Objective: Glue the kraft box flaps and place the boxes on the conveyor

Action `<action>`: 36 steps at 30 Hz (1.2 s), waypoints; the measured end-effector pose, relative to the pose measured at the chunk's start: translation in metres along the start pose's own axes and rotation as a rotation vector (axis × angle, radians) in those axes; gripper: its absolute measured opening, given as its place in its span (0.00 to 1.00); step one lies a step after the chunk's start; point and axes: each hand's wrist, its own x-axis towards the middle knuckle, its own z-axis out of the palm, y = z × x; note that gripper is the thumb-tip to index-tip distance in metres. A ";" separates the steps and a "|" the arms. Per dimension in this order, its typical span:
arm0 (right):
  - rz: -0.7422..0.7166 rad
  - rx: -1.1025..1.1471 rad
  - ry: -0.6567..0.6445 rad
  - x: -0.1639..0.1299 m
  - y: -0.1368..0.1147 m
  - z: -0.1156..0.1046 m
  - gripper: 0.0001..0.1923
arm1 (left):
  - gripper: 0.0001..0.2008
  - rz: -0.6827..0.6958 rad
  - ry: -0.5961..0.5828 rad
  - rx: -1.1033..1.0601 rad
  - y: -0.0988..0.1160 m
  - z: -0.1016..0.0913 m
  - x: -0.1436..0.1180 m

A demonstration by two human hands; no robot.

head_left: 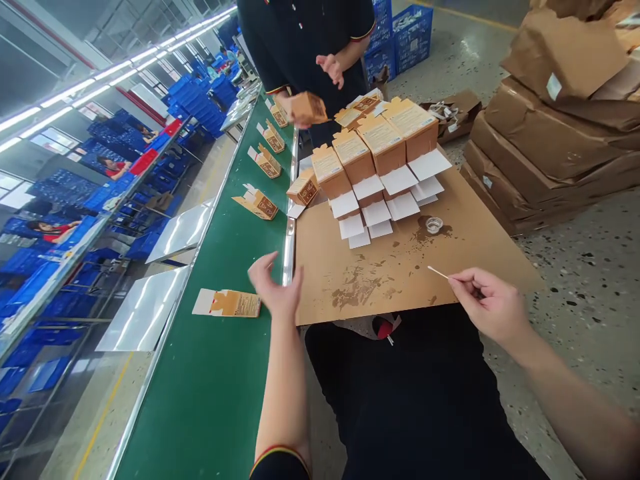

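Observation:
My left hand [274, 288] hovers open above the edge of the green conveyor belt [215, 373], just right of a small brown carton [229, 303] lying flat on the belt. My right hand [487, 303] pinches a thin white swab stick [438, 272] over the near right corner of a stained cardboard sheet [400, 267]. On that sheet stand rows of brown cartons [373, 150] with white flaps open toward me. A small clear dish [434, 225] sits beside them.
Several more cartons [257, 203] lie spaced along the belt. A co-worker in a dark shirt stands at the far end holding a carton [307, 108]. Stacked brown cardboard bundles [550, 127] rise at right. Blue crates [400, 33] stand behind.

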 end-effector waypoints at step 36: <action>-0.126 -0.726 -0.377 0.164 0.008 -0.019 0.14 | 0.16 -0.492 0.070 -0.078 -0.036 -0.044 -0.093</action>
